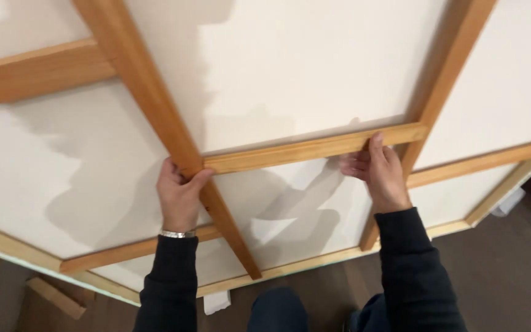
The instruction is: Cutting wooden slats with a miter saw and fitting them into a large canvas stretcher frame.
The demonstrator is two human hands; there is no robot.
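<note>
1. Roughly at the center of the frame, a short wooden strip [314, 147] lies crosswise on a large white panel [302, 61], spanning the gap between two long wooden strips.
2. At left center, the left hand [178, 195] pinches the strip's left end where it butts against the left long strip [155, 104], thumb on top and fingers underneath. A silver bracelet [177, 233] sits on that wrist.
3. At right center, the right hand [381, 173] holds the strip near its right end, thumb pressed on top and fingers curled below, close to the right long strip [447, 86].
4. Both hands are closed on the same short strip; neither is free.
5. Progress, as a judgement: the grid looks partly built. The short strip seems to sit in line between the two long strips, though whether it is fastened cannot be told. No fastener or tool shows.
6. Count: two long strips run top to bottom. Besides the held piece, at least three other cross strips show, one at upper left [32, 74], one at lower left [136, 249] and one at right [480, 163].
7. Along the lower edge, the panel's wooden border [290, 267] meets a dark floor [505, 270]; a loose wood scrap [56, 298] lies at lower left.
</note>
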